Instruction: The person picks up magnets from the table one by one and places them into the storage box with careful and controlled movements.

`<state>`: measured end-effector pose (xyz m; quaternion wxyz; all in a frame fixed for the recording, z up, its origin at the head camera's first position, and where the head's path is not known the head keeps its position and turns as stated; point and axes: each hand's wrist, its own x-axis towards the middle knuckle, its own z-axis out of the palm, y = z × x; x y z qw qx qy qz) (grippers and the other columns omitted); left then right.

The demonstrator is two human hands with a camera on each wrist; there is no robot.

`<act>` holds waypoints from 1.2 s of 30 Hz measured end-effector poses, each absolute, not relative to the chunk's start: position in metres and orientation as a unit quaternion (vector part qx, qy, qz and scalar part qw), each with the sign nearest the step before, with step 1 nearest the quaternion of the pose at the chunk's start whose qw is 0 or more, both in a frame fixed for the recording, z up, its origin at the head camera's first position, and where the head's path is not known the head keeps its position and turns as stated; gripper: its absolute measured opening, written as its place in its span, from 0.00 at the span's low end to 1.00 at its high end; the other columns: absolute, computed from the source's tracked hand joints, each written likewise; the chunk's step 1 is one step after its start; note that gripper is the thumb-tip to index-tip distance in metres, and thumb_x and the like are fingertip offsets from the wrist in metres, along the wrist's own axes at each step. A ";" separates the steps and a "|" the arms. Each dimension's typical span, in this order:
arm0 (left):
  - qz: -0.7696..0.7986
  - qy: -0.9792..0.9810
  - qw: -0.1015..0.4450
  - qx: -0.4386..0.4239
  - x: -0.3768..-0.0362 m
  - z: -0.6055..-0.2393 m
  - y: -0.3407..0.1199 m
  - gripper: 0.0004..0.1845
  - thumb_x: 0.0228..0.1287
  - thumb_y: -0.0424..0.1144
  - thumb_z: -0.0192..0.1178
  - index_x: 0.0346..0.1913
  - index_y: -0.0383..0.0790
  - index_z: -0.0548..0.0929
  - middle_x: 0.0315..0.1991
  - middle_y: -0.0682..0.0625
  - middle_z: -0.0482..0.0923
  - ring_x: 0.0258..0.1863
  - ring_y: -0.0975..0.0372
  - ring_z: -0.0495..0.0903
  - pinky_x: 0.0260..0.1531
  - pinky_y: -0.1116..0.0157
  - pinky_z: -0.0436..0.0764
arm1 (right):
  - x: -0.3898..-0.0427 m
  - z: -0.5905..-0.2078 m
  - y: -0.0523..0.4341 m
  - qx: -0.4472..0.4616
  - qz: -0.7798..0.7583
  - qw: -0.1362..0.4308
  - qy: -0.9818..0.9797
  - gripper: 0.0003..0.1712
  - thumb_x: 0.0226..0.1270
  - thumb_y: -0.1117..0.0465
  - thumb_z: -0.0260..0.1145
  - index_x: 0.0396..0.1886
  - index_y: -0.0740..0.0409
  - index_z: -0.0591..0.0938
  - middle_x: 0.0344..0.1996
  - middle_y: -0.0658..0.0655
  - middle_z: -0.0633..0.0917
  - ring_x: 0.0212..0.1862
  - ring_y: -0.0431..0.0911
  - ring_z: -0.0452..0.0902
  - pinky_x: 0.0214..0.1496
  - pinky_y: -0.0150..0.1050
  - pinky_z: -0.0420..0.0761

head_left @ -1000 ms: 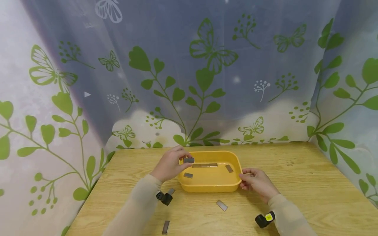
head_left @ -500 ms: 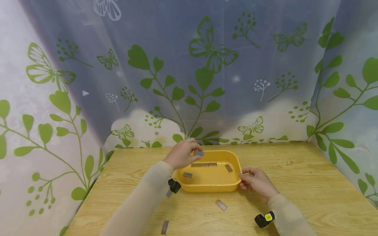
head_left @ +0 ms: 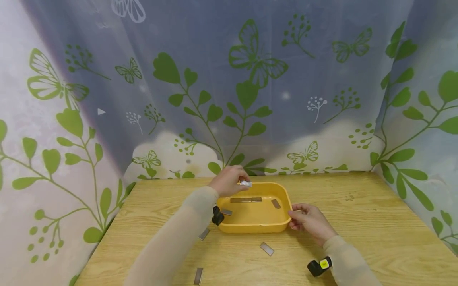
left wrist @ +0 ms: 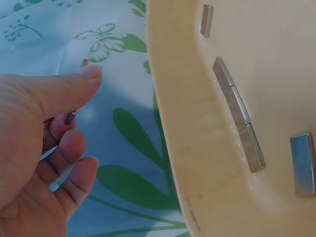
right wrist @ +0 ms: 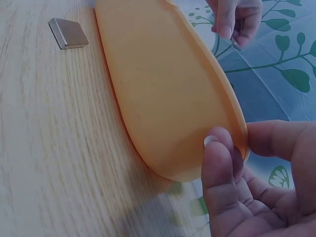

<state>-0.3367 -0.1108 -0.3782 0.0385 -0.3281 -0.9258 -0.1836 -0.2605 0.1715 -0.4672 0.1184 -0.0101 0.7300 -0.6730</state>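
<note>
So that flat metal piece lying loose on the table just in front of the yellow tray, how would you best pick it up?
Probably from straight above, pinching the two long edges of the metal piece with thumb and finger. It lies flat on the table, so only its thin edges offer purchase. It lies apart from the tray, closer to the right hand.

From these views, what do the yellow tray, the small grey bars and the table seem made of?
Yellow tray: probably plastic, smooth, rounded moulded rim, soft sheen.
Grey bars: likely metal, perhaps magnets; bright, sharp-edged, three joined end to end.
Table: wood or wood-look laminate, matte, visible grain.
</note>
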 end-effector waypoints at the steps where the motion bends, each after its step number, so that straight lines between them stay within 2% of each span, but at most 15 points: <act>1: -0.180 -0.927 0.035 -0.327 -0.338 -0.379 -0.109 0.10 0.59 0.43 0.69 0.43 0.46 0.86 0.37 0.56 0.77 0.36 0.66 0.75 0.40 0.68 0.76 | -0.260 -0.467 0.171 -0.008 -0.674 0.118 0.729 0.25 0.70 0.63 0.60 0.58 0.77 0.67 0.34 0.61 0.82 0.31 0.45 0.79 0.33 0.34 0.82; 9: -0.140 -0.937 -0.027 -0.319 -0.350 -0.384 -0.096 0.11 0.59 0.46 0.68 0.43 0.48 0.86 0.39 0.57 0.76 0.37 0.66 0.73 0.40 0.70 0.75 | -0.260 -0.467 0.171 -0.007 -0.674 0.116 0.729 0.25 0.71 0.63 0.60 0.59 0.76 0.66 0.34 0.61 0.81 0.31 0.45 0.79 0.32 0.34 0.82; 17: -0.087 -0.930 -0.052 -0.352 -0.358 -0.390 -0.081 0.09 0.57 0.43 0.70 0.40 0.46 0.87 0.36 0.57 0.78 0.36 0.66 0.75 0.43 0.70 0.76 | -0.260 -0.467 0.170 -0.010 -0.673 0.115 0.730 0.25 0.70 0.63 0.60 0.58 0.77 0.67 0.31 0.58 0.82 0.30 0.44 0.79 0.33 0.35 0.82; 23: -0.087 -0.923 -0.083 -0.365 -0.363 -0.404 -0.071 0.05 0.57 0.42 0.70 0.36 0.47 0.87 0.33 0.60 0.80 0.32 0.68 0.76 0.36 0.72 0.76 | -0.260 -0.467 0.171 -0.004 -0.674 0.117 0.730 0.25 0.70 0.63 0.60 0.58 0.77 0.67 0.31 0.59 0.81 0.30 0.44 0.79 0.33 0.35 0.82; 28: -0.071 -0.924 -0.087 -0.365 -0.363 -0.411 -0.065 0.06 0.55 0.42 0.72 0.34 0.48 0.87 0.30 0.61 0.80 0.31 0.68 0.76 0.35 0.71 0.76 | -0.261 -0.469 0.172 -0.015 -0.676 0.116 0.727 0.25 0.71 0.63 0.60 0.58 0.77 0.66 0.32 0.61 0.82 0.31 0.45 0.79 0.33 0.35 0.82; 36: -0.048 -0.930 -0.096 -0.351 -0.357 -0.411 -0.059 0.08 0.55 0.44 0.72 0.37 0.49 0.87 0.34 0.61 0.80 0.34 0.68 0.75 0.39 0.70 0.76 | -0.260 -0.468 0.174 -0.020 -0.677 0.115 0.726 0.26 0.70 0.63 0.61 0.59 0.77 0.66 0.34 0.62 0.81 0.31 0.44 0.79 0.32 0.35 0.82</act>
